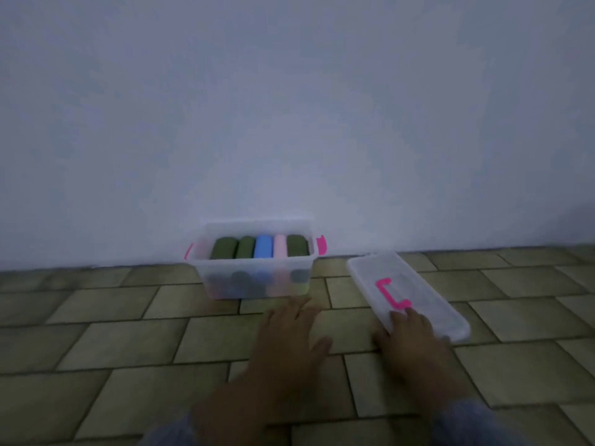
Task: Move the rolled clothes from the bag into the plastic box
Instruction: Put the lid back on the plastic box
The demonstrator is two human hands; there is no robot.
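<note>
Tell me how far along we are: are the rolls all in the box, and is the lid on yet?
Five rolled clothes sit side by side in the plastic box, so loading looks done; no bag is in view to confirm. The lid lies on the floor to the box's right. The right hand has its fingers at its near edge; the left hand is open and empty. Closing the box may remain.

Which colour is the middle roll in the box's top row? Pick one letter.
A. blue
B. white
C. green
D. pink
A: in the box the top row runs green, green, then the blue roll, then the pink roll, then green, so blue sits third of five.
</note>
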